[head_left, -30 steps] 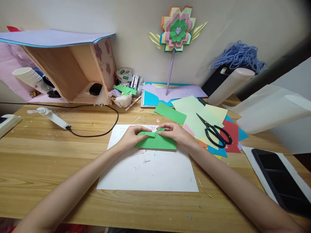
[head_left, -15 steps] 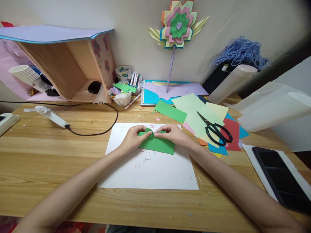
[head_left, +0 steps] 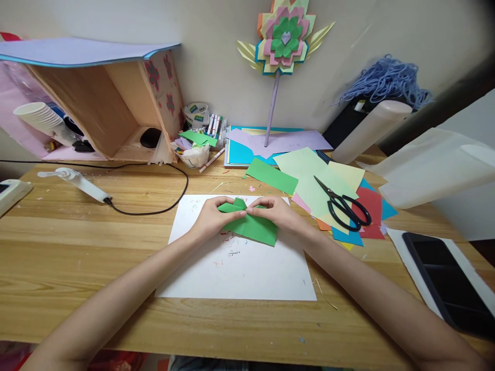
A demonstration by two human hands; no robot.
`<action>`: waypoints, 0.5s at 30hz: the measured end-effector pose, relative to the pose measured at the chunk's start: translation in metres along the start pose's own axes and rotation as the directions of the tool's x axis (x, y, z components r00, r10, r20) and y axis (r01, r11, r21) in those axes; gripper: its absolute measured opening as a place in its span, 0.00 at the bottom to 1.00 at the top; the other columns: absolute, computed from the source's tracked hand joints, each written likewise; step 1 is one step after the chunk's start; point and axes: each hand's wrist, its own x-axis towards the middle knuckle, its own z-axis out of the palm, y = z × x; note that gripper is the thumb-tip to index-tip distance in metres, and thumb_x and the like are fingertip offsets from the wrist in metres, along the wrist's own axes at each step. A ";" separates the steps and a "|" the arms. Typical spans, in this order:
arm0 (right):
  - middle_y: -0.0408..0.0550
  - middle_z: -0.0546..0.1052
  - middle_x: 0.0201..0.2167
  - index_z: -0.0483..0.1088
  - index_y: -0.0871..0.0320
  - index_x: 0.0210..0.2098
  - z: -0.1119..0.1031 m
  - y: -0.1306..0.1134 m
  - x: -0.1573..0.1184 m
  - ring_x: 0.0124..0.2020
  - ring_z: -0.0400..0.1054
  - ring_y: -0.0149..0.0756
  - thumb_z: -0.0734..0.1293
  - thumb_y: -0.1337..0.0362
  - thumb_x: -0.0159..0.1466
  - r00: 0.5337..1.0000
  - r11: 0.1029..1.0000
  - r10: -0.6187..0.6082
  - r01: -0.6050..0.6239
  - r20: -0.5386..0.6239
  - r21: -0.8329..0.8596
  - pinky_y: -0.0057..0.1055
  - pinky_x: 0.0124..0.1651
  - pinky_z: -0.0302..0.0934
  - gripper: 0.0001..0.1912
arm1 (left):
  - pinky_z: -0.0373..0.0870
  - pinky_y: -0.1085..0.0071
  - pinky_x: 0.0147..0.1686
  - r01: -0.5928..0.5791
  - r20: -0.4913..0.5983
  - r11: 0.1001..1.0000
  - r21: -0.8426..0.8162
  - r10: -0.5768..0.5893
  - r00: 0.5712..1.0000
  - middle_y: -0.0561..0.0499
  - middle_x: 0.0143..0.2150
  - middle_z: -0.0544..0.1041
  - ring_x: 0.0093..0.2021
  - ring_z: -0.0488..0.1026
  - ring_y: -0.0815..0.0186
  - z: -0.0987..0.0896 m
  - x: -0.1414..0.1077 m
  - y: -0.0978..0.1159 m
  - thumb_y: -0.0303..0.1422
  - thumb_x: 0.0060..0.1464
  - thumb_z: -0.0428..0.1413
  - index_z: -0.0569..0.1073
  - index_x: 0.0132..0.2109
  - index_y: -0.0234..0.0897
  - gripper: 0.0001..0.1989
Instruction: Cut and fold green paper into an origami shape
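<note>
A piece of green paper (head_left: 255, 229), partly folded along its upper edge, is held over a white sheet (head_left: 240, 278) with colored marks. My left hand (head_left: 212, 216) pinches the paper's upper left part between thumb and fingers. From the right, my right hand (head_left: 276, 212) pinches the upper edge, its fingertips nearly meeting the left thumb near the middle. A small green flap stands up between the two hands. The fingers hide part of the fold.
Black scissors (head_left: 348, 210) lie on colored paper pieces to the right, near a green strip (head_left: 271, 175). A phone (head_left: 448, 278) sits far right. A glue gun (head_left: 81, 185) with its cord lies left. A paper flower (head_left: 285, 38) stands at the back.
The green paper has tilted and bent more on its left side, and the small flap between the hands shows more. Both hands keep their pinch and have shifted slightly.
</note>
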 end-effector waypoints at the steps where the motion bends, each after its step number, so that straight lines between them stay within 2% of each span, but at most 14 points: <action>1: 0.44 0.76 0.32 0.75 0.55 0.27 0.000 0.000 0.000 0.36 0.66 0.36 0.67 0.57 0.53 1.000 1.000 -0.004 0.004 0.004 0.006 0.29 0.38 0.56 0.09 | 0.65 0.73 0.30 0.006 -0.003 1.000 0.001 -0.006 1.000 0.53 0.30 0.75 0.29 0.71 0.66 0.000 0.000 0.000 0.41 0.37 0.63 0.74 0.33 0.35 0.17; 5: 0.43 0.74 0.28 0.74 0.56 0.25 -0.001 0.003 0.003 0.32 0.65 0.34 0.68 0.57 0.53 0.996 0.999 -0.044 0.042 0.077 0.021 0.28 0.35 0.55 0.09 | 0.66 0.72 0.30 0.032 -0.024 0.999 0.034 -0.032 0.999 0.51 0.31 0.75 0.30 0.71 0.66 -0.001 0.002 0.001 0.40 0.36 0.63 0.73 0.33 0.34 0.17; 9: 0.43 0.72 0.25 0.73 0.57 0.25 -0.002 0.004 0.004 0.29 0.62 0.32 0.67 0.56 0.53 0.990 0.997 -0.075 0.072 0.122 0.029 0.28 0.32 0.53 0.10 | 0.67 0.71 0.31 0.012 0.031 0.997 0.081 -0.014 0.999 0.50 0.34 0.75 0.33 0.71 0.64 -0.003 0.002 0.005 0.39 0.36 0.63 0.73 0.35 0.33 0.18; 12: 0.43 0.71 0.25 0.73 0.57 0.24 0.001 0.005 0.005 0.28 0.61 0.31 0.68 0.56 0.53 0.994 0.995 -0.071 0.064 0.089 0.072 0.28 0.32 0.53 0.10 | 0.68 0.71 0.33 -0.015 0.035 0.993 0.117 0.011 0.999 0.49 0.38 0.77 0.35 0.72 0.62 -0.007 0.003 0.008 0.38 0.37 0.63 0.74 0.37 0.34 0.18; 15: 0.43 0.71 0.26 0.73 0.58 0.25 0.006 0.008 0.005 0.28 0.62 0.31 0.69 0.56 0.52 1.000 0.977 -0.023 0.026 -0.016 0.209 0.28 0.33 0.54 0.11 | 0.69 0.69 0.37 -0.021 -0.082 0.998 0.060 0.026 0.996 0.48 0.41 0.77 0.39 0.73 0.60 -0.008 0.004 0.009 0.37 0.36 0.64 0.74 0.40 0.35 0.20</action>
